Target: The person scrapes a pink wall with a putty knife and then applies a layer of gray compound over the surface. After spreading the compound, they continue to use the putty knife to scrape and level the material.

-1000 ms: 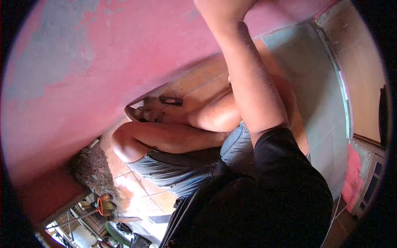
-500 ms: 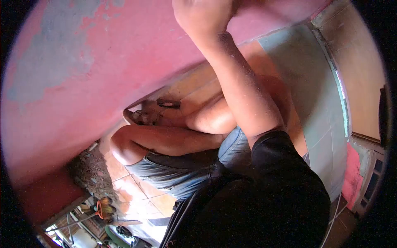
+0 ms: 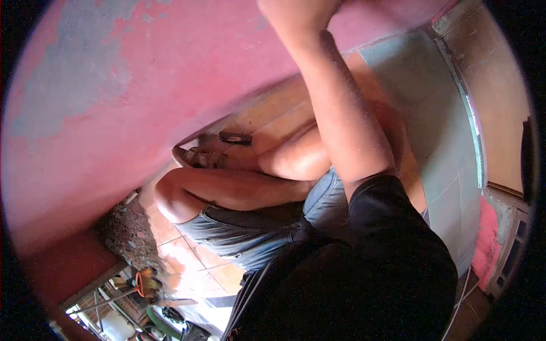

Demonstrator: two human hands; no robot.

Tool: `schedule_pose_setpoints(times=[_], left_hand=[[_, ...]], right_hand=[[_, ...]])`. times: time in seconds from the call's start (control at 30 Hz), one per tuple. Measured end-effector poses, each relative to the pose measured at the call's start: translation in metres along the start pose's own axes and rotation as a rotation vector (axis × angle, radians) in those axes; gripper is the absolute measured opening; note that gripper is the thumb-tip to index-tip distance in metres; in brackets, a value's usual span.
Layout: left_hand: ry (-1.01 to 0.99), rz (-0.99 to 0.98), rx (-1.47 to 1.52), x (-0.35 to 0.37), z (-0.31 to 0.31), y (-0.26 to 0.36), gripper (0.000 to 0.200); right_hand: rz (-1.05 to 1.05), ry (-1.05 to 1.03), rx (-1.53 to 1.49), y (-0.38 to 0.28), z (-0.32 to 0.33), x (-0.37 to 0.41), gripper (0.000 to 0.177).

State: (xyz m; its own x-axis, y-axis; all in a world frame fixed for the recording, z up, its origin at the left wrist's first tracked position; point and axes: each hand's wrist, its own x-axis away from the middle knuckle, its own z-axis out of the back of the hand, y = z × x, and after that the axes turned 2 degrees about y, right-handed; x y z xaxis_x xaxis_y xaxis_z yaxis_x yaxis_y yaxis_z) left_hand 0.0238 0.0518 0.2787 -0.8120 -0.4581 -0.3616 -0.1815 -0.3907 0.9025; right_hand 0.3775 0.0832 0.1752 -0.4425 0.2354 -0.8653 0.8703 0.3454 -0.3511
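Note:
My right hand point(image 3: 301, 16) is at the top edge of the view, in front of a pink wall point(image 3: 187, 68) whose paint has worn to grey in patches. The fingers lie beyond the frame, so I cannot tell what they hold. From a black sleeve, the bare forearm reaches up across my bent legs. My left hand is out of view. Below the wall, a small dark oblong object point(image 3: 235, 138) with a round mark rests on the tiled floor by my feet.
Rubble point(image 3: 132, 233) lies along the wall's foot at left. Past it are an orange-rimmed item point(image 3: 140, 283), a white container point(image 3: 116, 327) and other clutter. Grey-green tiles point(image 3: 432, 102) stretch to the right, up to a raised edge point(image 3: 473, 128).
My right hand and forearm have shifted a little up and to the right in the view. The floor and legs have also shifted slightly right.

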Motion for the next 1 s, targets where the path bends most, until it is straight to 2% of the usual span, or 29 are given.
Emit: schedule_pose_setpoints(times=[0.03,0.17,0.2,0.27,0.3,0.4,0.47,0.5,0.57,0.7,0.73,0.77,0.8,0.87,0.9,0.97,1.0], left_hand=[[0.003,-0.002,-0.002,0.0,0.0,0.0,0.044],[0.003,-0.01,0.002,0.001,0.0,-0.002,0.044],[0.002,-0.01,0.006,0.0,0.001,-0.003,0.045],[0.007,-0.008,0.006,0.002,0.001,-0.003,0.045],[0.011,-0.008,0.004,0.003,0.001,-0.003,0.045],[0.022,-0.021,-0.007,0.003,0.003,0.001,0.046],[0.037,-0.039,-0.01,0.003,0.007,0.004,0.046],[0.046,-0.047,-0.013,0.005,0.009,0.006,0.046],[0.112,-0.084,-0.011,0.014,0.022,0.012,0.047],[0.304,-0.178,0.036,0.041,0.055,0.029,0.048],[0.336,-0.202,0.052,0.047,0.061,0.031,0.048],[0.354,-0.223,0.073,0.052,0.065,0.033,0.048],[0.36,-0.232,0.098,0.055,0.066,0.03,0.048],[0.313,-0.208,0.161,0.054,0.061,0.015,0.049],[0.248,-0.157,0.196,0.049,0.054,0.001,0.049],[0.028,0.069,0.189,0.038,0.03,-0.038,0.049],[-0.095,0.178,0.08,0.033,0.019,-0.058,0.049]], right_hand=[[-0.005,0.024,0.046,0.004,0.004,-0.004,0.015],[-0.017,-0.033,-0.139,-0.004,-0.004,0.015,0.014],[0.162,0.0,-0.09,-0.008,-0.006,0.013,0.013],[0.135,-0.065,-0.026,-0.013,0.001,0.006,0.015],[0.0,-0.087,-0.038,-0.012,0.002,0.004,0.016],[0.036,0.012,0.042,-0.006,0.002,-0.006,0.015],[-0.174,-0.123,0.052,-0.019,0.011,0.002,0.015],[-0.064,-0.042,-0.084,-0.013,0.0,0.01,0.015],[0.088,-0.008,-0.061,-0.006,-0.007,0.016,0.016],[0.04,-0.001,0.045,-0.009,0.003,-0.004,0.024],[-0.118,-0.06,0.111,-0.02,0.013,-0.014,0.023],[-0.094,0.012,0.093,-0.006,0.009,-0.013,0.022],[-0.082,-0.029,0.128,-0.007,0.014,-0.014,0.023],[-0.146,-0.105,0.095,-0.019,0.019,-0.006,0.026],[-0.105,-0.145,0.114,-0.025,0.02,-0.004,0.028],[-0.037,-0.132,0.097,-0.029,0.019,-0.013,0.028],[0.001,-0.102,0.117,-0.028,0.016,-0.02,0.028]])
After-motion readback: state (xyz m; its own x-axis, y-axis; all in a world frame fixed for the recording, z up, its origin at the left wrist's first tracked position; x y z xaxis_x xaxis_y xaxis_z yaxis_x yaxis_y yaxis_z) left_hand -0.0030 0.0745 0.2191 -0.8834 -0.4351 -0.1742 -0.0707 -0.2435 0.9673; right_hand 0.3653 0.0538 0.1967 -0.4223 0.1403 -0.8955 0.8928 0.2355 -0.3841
